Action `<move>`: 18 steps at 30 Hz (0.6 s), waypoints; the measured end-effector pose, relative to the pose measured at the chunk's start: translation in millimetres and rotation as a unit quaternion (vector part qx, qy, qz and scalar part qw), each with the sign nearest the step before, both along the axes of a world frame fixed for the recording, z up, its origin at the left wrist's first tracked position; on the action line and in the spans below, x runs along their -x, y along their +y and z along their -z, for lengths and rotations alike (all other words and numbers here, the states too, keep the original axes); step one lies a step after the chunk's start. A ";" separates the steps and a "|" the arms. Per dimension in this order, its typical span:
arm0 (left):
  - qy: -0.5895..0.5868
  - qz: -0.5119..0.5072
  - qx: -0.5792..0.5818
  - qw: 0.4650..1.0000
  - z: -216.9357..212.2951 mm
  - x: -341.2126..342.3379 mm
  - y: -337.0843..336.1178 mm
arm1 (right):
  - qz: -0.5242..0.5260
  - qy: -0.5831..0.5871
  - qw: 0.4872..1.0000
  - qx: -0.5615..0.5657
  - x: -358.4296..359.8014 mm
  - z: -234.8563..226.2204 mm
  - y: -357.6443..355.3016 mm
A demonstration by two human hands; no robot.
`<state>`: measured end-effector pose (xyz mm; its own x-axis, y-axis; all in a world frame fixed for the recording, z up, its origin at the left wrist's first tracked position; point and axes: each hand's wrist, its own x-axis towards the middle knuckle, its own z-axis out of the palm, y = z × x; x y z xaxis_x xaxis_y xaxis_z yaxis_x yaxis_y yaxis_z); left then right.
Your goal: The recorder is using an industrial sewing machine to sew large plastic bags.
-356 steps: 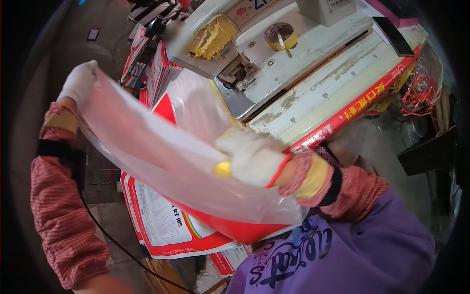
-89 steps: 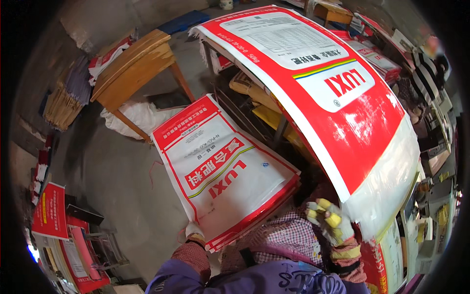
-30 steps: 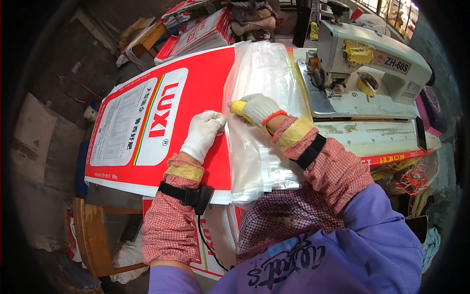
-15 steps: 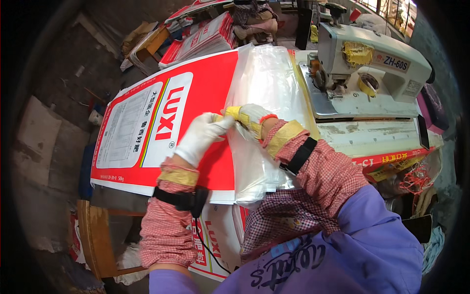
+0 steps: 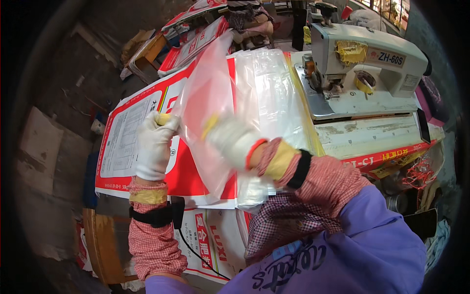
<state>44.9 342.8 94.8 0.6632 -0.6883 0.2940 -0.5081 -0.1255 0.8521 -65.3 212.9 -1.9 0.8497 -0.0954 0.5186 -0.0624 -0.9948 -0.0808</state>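
My left hand (image 5: 155, 147), in a white glove with yellow-taped fingertips, is closed on the edge of a clear plastic liner (image 5: 208, 81). The thin liner stands partly raised and slants over a red and white printed sack (image 5: 120, 142) that lies flat beneath it. Close by on the right, my right hand (image 5: 234, 139) is smeared by motion, its yellow fingertips pointing at the liner; whether it grips anything is not visible. Under and beyond the right hand lies a pile of clear plastic liners (image 5: 274, 93), overlapping the sack's right side.
A pale industrial sewing machine (image 5: 372, 44) stands at the right on a metal plate, with a yellow tape roll (image 5: 364, 82) on its base. Stacked printed sacks (image 5: 196, 46) lie at the back. A dark phone (image 5: 422, 128) rests right; a wooden stool (image 5: 100, 245) stands front left.
My left hand has moved left, drawing one clear liner off the pile and across the sack. The right hand has come away from the left and shifted slightly down and left.
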 end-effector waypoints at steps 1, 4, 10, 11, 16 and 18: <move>0.049 0.014 0.038 0.998 -3.6 8.3 0.9 | -0.284 0.077 0.953 -0.071 18.3 -10.8 14.1; 0.042 0.016 -0.007 0.999 -15.4 40.5 7.9 | -0.507 0.307 0.783 -0.187 43.2 -19.6 68.5; 0.083 0.068 -0.111 0.988 -33.5 88.6 38.1 | -0.485 0.204 0.646 -0.553 -7.7 47.2 10.7; 0.101 0.126 -0.137 0.977 -30.8 89.1 40.8 | -0.451 0.048 0.717 -0.529 -25.7 61.7 -19.0; 0.213 0.350 -0.449 0.794 13.9 115.4 78.5 | -0.144 0.003 0.919 -0.368 -52.5 33.4 -76.5; 0.226 0.420 -0.507 0.718 3.5 115.2 62.0 | -0.014 0.052 0.907 -0.417 -44.5 22.5 -90.0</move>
